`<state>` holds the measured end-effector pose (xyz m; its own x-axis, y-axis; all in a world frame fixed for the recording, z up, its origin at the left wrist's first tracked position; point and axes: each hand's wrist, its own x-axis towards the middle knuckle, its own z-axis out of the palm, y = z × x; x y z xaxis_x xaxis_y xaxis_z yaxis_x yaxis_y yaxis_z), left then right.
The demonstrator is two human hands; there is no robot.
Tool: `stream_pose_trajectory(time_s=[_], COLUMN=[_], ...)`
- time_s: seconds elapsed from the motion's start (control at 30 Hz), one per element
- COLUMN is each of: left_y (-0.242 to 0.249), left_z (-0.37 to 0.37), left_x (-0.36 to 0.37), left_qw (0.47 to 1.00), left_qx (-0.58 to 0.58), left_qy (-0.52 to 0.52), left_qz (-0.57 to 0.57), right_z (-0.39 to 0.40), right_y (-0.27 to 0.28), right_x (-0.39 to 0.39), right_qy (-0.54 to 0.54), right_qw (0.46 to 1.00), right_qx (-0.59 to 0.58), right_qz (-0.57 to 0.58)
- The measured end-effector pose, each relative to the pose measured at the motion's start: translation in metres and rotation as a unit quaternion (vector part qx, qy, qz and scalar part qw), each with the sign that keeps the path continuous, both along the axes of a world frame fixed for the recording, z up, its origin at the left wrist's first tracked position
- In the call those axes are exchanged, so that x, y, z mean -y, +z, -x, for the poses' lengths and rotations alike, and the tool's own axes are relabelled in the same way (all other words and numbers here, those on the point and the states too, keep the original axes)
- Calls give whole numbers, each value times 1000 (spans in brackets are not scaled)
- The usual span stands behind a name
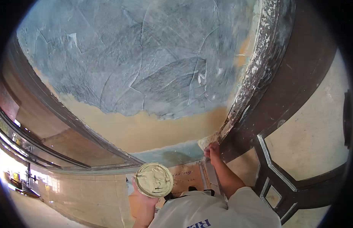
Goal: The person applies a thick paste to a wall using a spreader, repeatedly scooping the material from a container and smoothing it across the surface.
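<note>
My left hand (pixel 144 200) is wrapped round a round tub (pixel 154 181) of pale greenish putty, held in front of my body with its surface uneven and scooped. Low at the wall's right corner, my right hand (pixel 212 150) is closed on a pale, flat-bladed tool that looks like a putty knife (pixel 202 144). Its blade is at the wall, and its handle is hidden in my fingers. The wall (pixel 146 68) has rough grey-blue plaster above, a tan band (pixel 146 131) below it and a bluish strip (pixel 172 154) at the bottom.
Dark brown trim (pixel 256 72) with flaking white patches runs up the wall's right side. Beyond it stands a brown door-like panel (pixel 294 87) with pale inserts. Cardboard (pixel 188 176) lies near my feet. Glossy tiles (pixel 93 193) and a bright opening (pixel 11 163) are at left.
</note>
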<state>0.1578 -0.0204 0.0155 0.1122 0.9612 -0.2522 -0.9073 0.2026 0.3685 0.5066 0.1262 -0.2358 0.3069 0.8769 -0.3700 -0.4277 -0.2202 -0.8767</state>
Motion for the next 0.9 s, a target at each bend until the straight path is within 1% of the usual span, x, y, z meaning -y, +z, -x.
stream_pose_trajectory(time_s=[0.07, 0.1, 0.17, 0.2, 0.23, 0.3, 0.33, 0.37, 0.4, 0.43, 0.5, 0.53, 0.57, 0.6, 0.63, 0.67, 0.7, 0.73, 0.77, 0.83, 0.87, 0.9], left_y=[3, 4, 8, 9, 9, 6, 4, 3, 1, 4, 11, 9, 15, 26, 31, 25, 24, 23, 23, 28, 30, 31], left_z=[-4, -5, -6, -5, -5, -2, 0, 1, 2, 2, 0, -4, -8, -12, -14, -13, -13, -12, -10, -5, -2, 1], left_x=[2, 2, 1, 1, 1, -1, -4, -7, -7, -8, -12, -15, -17, -18, -19, -23, -26, -26, -24, -23, -22, -20], left_qw=[1000, 1000, 999, 999, 998, 997, 995, 991, 991, 991, 989, 983, 983, 971, 935, 980, 980, 983, 986, 981, 983, 984], left_qx=[-7, -2, 2, 19, 36, 37, 64, 91, 104, 105, 91, 114, 115, -16, -148, 92, 93, 87, 79, 76, 69, 62], left_qy=[2, 20, 45, 45, 46, 54, 38, 20, 38, 43, 8, 7, 8, 23, 38, 5, 4, 19, 33, 38, 29, 19], left_qz=[-1, 3, 8, -3, -14, -35, -64, -94, -73, -75, -114, -144, -145, -236, -321, -174, -177, -161, -144, -172, -170, -167], right_z=[15, 15, 14, 30, 30, 27, 25, 23, 22, 25, 42, 52, 62, 71, 79, 86, 90, 93, 93, 92, 90, 89], right_y=[-3, -4, -4, 53, 78, 108, 117, 126, 137, 159, 213, 232, 248, 256, 258, 260, 261, 257, 253, 254, 256, 270], right_x=[20, 27, 37, 43, 46, 43, 38, 33, 28, 27, 28, 28, 28, 28, 28, 26, 24, 20, 22, 22, 22, 27], right_qy=[-27, -23, 143, 149, 158, 316, 326, 373, 417, 422, 464, 466, 480, 492, 492, 511, 529, 546, 547, 545, 547, 548], right_qw=[992, 992, 988, 987, 985, 946, 943, 925, 906, 904, 881, 880, 868, 855, 855, 836, 816, 788, 788, 724, 721, 718], right_qx=[-24, -23, -43, 23, 25, 47, 49, 57, 65, 67, 86, 88, 116, 142, 143, 157, 171, 210, 208, 358, 358, 368], right_qz=[122, 122, 31, 59, 60, 53, 52, 39, 27, 26, -11, -12, -47, -81, -82, -121, -159, -189, -189, -226, -229, -221])
